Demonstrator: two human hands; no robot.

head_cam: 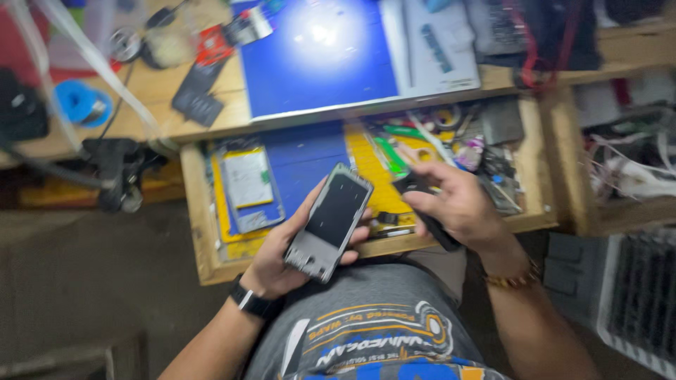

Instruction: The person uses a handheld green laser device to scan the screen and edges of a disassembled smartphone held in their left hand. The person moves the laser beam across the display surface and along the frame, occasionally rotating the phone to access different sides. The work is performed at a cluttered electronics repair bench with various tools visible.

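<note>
Two hands over an open drawer (211,264): left hand (282,257), fingers clamped on an opened smartphone (329,222); right hand (461,207) grips a black part (424,204). Judged mid-disassembly; aligning comes next.

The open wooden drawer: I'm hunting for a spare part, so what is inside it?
The drawer holds a blue mat, a yellow sheet, a flat device with a white panel and small tools. The left hand, phone frame and right hand cover its front middle.

Wooden workbench (176,98) (drawer (201,211) open), floor perhaps concrete.
</note>
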